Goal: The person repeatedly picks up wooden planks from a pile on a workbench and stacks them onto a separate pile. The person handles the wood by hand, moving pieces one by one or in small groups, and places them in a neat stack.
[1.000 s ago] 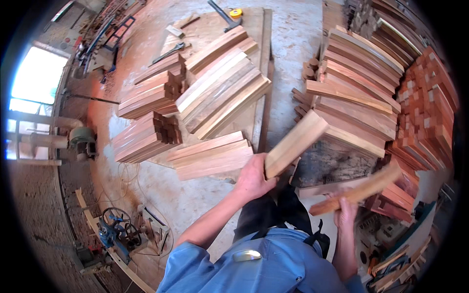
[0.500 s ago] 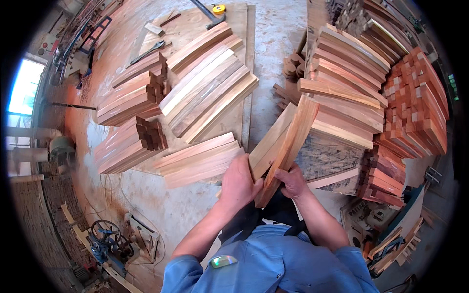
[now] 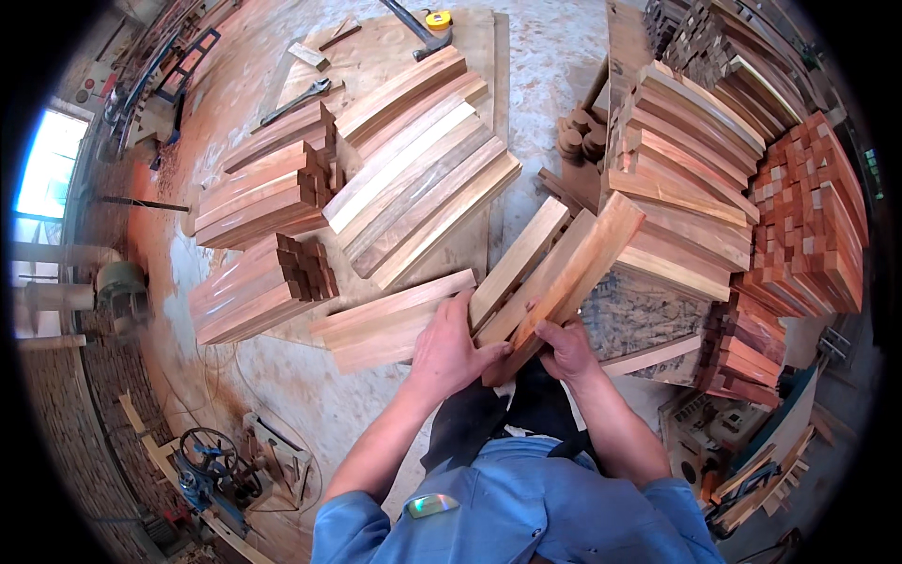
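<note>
In front of my waist, three wooden strips fan out between my hands. My left hand (image 3: 453, 346) is closed round the lower end of the pale strip (image 3: 515, 263) on the left. My right hand (image 3: 567, 351) grips the reddish strip (image 3: 587, 273) on the right, thumb on its near face. Between these two lies the middle strip (image 3: 543, 282), partly covered by the reddish one. Just left of my left hand, a short row of pale strips (image 3: 376, 324) rests on the board (image 3: 460, 235).
Stacked strips (image 3: 423, 193) cover the board ahead, with more stacks (image 3: 263, 287) at left. A hammer (image 3: 427, 38), yellow tape measure (image 3: 439, 19) and wrench (image 3: 299, 99) lie beyond. At right, a bench (image 3: 639, 310) carries strips beside a tall reddish stack (image 3: 808, 207). A handwheel machine (image 3: 209, 461) stands lower left.
The held strips have spread apart, so a third one now shows between my hands. The reddish strip leans further right. The whole scene has shifted slightly right and down in view.
</note>
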`<state>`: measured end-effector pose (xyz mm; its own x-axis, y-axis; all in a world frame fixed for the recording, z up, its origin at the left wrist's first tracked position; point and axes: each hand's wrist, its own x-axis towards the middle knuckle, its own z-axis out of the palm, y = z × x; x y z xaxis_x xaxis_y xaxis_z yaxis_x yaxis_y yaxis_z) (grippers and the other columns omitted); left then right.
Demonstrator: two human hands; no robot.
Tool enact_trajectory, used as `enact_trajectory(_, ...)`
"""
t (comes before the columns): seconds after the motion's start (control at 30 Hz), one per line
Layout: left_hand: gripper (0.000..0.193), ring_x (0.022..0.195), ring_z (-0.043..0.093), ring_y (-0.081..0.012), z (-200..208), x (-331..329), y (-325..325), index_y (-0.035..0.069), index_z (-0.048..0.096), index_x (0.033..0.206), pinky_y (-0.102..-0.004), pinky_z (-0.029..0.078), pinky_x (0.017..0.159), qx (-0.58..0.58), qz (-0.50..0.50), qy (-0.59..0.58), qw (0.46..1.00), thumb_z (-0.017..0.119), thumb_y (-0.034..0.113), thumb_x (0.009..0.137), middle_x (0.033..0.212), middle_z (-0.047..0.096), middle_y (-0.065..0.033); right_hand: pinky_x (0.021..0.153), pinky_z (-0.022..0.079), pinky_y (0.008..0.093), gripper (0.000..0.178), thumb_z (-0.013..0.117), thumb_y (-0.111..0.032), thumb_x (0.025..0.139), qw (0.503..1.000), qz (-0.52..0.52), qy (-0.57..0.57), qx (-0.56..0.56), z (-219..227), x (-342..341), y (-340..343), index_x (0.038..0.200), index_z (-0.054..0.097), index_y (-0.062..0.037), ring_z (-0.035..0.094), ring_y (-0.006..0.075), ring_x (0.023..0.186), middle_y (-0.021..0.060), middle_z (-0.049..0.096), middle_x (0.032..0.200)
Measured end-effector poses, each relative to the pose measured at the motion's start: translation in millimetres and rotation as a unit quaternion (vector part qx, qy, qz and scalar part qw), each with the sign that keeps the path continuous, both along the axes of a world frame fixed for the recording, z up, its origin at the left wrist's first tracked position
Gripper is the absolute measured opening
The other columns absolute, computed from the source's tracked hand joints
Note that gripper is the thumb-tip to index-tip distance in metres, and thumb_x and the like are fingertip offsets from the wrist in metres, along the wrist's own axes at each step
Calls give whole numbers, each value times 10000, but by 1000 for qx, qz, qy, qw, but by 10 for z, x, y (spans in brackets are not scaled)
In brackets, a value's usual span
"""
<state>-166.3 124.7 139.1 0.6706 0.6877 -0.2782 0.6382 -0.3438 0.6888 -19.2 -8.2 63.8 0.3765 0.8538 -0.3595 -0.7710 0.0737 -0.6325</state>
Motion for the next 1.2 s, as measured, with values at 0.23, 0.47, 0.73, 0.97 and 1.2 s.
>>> enact_trajectory(0.23,705,935,649,-394,-42,-26,284,-6,493,1251,-451,543,791,138,-31,23,990,833,243,685,1021,635,-229,945,486,350,338,721,-111,881,1000,8,23,10,20,-6,412,1193,628,-18,610,179,1042,58,640,1097)
enact_trajectory(0.47,696,908,676,-380,28,166,828,5,515,1224,-450,547,779,165,-43,56,984,853,266,673,951,681,-224,879,485,326,288,720,-184,901,998,-32,40,-29,-86,20,1026,1147,647,-54,602,150,981,35,641,1071)
enact_trajectory(0.73,584,904,691,-317,80,-54,1398,-17,553,1252,-422,533,821,-7,113,24,993,754,325,823,1020,693,-235,991,442,351,445,699,-258,920,995,-30,84,-37,-63,104,1513,1285,554,-50,578,188,1115,56,625,1185)
enact_trajectory(0.97,381,659,569,-124,-49,-496,1830,-14,585,1152,-300,485,615,11,199,-72,977,726,197,868,794,633,-58,1033,411,361,546,693,-257,920,995,-20,51,-80,-81,17,1744,1359,489,-5,558,218,1173,101,600,1272)
enact_trajectory(1.2,421,928,664,-374,35,-429,2073,1,607,1158,-432,506,811,101,187,-22,977,703,267,847,985,683,-242,1034,384,346,558,699,-281,911,993,-33,-55,-98,-244,-55,1970,1335,505,24,552,212,1158,136,607,1245)
